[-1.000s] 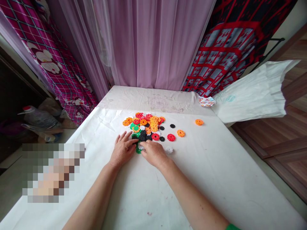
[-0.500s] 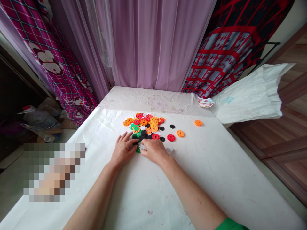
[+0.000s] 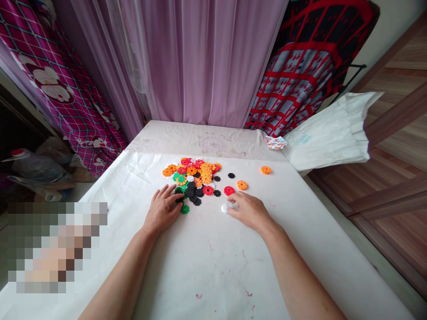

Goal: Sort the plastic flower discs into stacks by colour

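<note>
A heap of plastic snowflake discs point(image 3: 207, 173) in orange, red, black, green and white lies on the white-covered table. My left hand point(image 3: 162, 209) rests at the heap's near left side, fingers spread, with the tips by a black disc point(image 3: 179, 194) and a green disc point(image 3: 184, 209). Off to the right, my right hand point(image 3: 250, 209) has its thumb and fingers closed on a white snowflake disc point(image 3: 225, 207) low over the cloth. The fingers partly cover it, and whether more white discs lie under it I cannot tell. A red disc point(image 3: 229, 190) sits just beyond those fingers.
Single discs lie right of the heap: an orange one point(image 3: 242, 185), another orange one point(image 3: 266, 170) and a black one point(image 3: 231, 175). A white bag point(image 3: 330, 133) stands at the table's right edge, beside a small patterned packet point(image 3: 275, 142). Purple curtains point(image 3: 213, 62) hang behind.
My right hand has moved right, away from the heap's near edge, carrying a white disc to where a white one lay. My left hand stays by the heap. The view has shifted slightly.
</note>
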The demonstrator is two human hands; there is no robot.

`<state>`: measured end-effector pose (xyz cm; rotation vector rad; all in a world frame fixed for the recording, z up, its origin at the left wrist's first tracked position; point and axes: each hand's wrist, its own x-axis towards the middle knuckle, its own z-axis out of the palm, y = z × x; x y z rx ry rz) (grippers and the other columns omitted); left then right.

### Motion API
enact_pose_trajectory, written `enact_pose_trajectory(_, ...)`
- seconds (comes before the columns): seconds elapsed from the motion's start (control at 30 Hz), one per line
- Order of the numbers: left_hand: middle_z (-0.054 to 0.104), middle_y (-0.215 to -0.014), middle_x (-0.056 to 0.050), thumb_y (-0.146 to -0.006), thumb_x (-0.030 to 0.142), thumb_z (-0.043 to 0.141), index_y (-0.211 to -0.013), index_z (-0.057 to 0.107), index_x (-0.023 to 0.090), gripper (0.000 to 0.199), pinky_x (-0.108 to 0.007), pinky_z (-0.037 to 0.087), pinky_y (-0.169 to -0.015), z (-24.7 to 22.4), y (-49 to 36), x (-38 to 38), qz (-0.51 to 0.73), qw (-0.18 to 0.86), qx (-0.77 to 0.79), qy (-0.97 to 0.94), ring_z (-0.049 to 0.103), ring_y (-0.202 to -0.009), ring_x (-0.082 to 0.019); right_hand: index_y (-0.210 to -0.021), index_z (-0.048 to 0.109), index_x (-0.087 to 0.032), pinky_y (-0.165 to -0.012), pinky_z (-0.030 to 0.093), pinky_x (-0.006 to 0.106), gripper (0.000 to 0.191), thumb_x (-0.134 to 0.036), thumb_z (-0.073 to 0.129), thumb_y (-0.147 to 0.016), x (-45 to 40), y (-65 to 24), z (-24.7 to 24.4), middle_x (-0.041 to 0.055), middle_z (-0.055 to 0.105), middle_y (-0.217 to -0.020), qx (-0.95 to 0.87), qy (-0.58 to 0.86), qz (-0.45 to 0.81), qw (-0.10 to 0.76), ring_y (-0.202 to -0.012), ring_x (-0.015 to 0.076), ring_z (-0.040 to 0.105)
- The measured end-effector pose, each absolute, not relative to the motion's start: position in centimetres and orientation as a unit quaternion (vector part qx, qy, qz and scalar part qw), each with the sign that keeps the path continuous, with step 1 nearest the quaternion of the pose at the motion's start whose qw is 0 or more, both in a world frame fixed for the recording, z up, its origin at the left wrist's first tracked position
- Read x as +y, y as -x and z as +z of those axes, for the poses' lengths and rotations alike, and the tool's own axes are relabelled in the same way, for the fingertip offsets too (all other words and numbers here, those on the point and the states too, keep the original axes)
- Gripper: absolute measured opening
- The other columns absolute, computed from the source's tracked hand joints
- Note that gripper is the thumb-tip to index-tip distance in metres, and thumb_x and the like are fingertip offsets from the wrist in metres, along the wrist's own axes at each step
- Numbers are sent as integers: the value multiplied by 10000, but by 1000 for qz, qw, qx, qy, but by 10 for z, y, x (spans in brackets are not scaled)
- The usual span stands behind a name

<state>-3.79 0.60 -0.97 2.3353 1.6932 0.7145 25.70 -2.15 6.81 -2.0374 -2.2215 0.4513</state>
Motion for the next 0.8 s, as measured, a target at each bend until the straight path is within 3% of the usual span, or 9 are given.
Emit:
enact_pose_trajectory(0.2,525,-1472,-36,-871,382,531,-1148,712,329,336,-603,321,-1132,-10,40,6,221,78,567,-790,430,-1386,-339,-989,666,-255,-756,392,259,199,-260,575,-811,-22,-253,62,9,690,-1086,-737,660,139,25,-992,174,630)
enact_pose_trajectory(0.37,513,-1483,-28,-884,383,517,-1163,702,332,339,-603,323,-1135,-10,40,6,213,72,566,-793,421,-1393,-337,-1108,653,-252,-775,402,258,302,-300,612,-813,-19,-256,64,21,687,-1135,-736,660,146,34,-1003,174,628)
enact_pose_trajectory(0.53,518,-1479,-30,-879,386,524,-1154,706,331,334,-598,330,-1131,-10,39,6,210,73,569,-791,422,-1393,-335,-1024,699,-266,-787,404,268,220,-262,525,-890,8,-243,71,11,706,-1100,-742,661,104,44,-995,173,625)
enact_pose_trajectory(0.8,533,-1465,-35,-892,379,504,-1149,708,322,333,-595,339,-1126,-8,39,5,220,74,566,-791,426,-1391,-331,-1064,707,-261,-791,429,310,284,-197,480,-905,21,-196,55,69,679,-1100,-813,579,53,-27,-1024,216,603)
